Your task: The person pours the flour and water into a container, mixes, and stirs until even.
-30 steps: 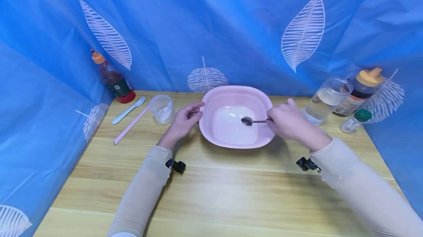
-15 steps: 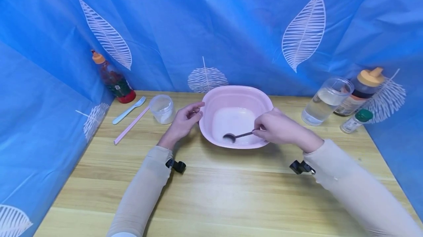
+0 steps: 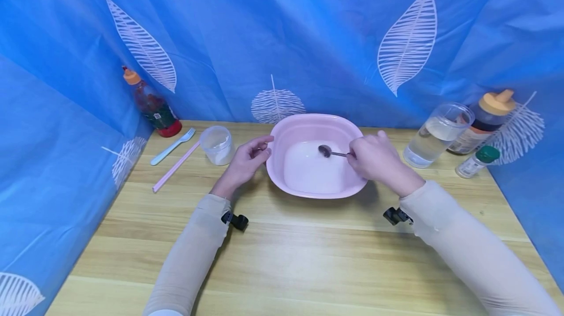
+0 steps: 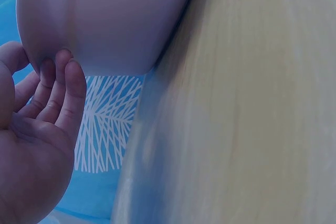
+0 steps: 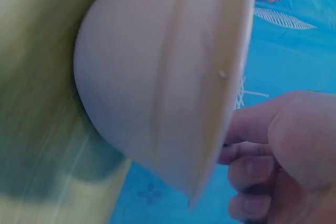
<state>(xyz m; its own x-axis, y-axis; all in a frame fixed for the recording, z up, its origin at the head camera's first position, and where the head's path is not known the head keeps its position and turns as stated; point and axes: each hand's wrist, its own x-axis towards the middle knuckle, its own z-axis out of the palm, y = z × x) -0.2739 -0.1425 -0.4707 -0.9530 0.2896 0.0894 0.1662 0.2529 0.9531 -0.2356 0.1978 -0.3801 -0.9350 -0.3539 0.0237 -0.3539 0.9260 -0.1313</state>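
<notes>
A pink basin [image 3: 282,179] with whitish contents in its bottom stands on the table in the head view. My left hand [image 3: 245,162] holds its left rim; in the left wrist view the thumb lies at the rim and the fingers [image 4: 73,93] press the outer wall from below. Over the right rim, my right hand [image 3: 374,157] grips the handle of a small dark metal spoon [image 3: 325,151]. The spoon's bowl is over the inside of the basin, toward the far side. In the right wrist view the basin wall hides the spoon, and the fingers [image 5: 252,174] are curled.
Left of the basin are a clear plastic jar [image 3: 216,146] with white contents, a pink straw [image 3: 176,167], a light blue fork [image 3: 172,147] and a red sauce bottle [image 3: 156,110]. To the right stand a glass of water [image 3: 425,142], a dark sauce bottle [image 3: 478,125] and a green-capped shaker [image 3: 476,163].
The spoon went from the basin's right middle to its near left, then back to the far side, with my right hand following. My left hand stays at the rim.
</notes>
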